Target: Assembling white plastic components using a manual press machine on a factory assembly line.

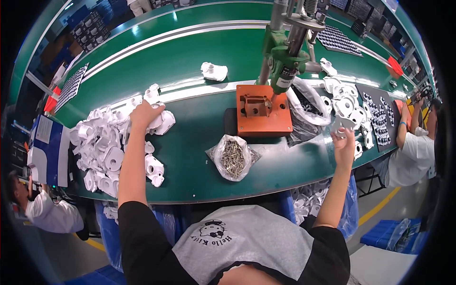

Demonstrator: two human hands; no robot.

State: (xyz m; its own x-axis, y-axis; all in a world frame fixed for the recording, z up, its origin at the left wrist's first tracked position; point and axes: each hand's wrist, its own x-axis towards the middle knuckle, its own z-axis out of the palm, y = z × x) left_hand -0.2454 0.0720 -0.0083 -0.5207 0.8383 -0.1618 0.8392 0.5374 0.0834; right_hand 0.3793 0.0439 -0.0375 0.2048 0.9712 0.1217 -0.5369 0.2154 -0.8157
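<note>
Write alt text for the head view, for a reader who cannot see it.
A person at a green workbench reaches the left hand into a pile of white plastic parts while the right hand holds one by another pile. Between them stand an orange press fixture and a bag of screws.

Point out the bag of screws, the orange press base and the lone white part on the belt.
Bag of screws (232,159), head view: on the metal screws inside.
Orange press base (264,111), head view: on its top plate.
Lone white part (213,71), head view: on its middle.

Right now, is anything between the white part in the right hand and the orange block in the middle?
Yes. A clear plastic bag with dark pieces sits between the white part in the right hand and the orange block.
</note>
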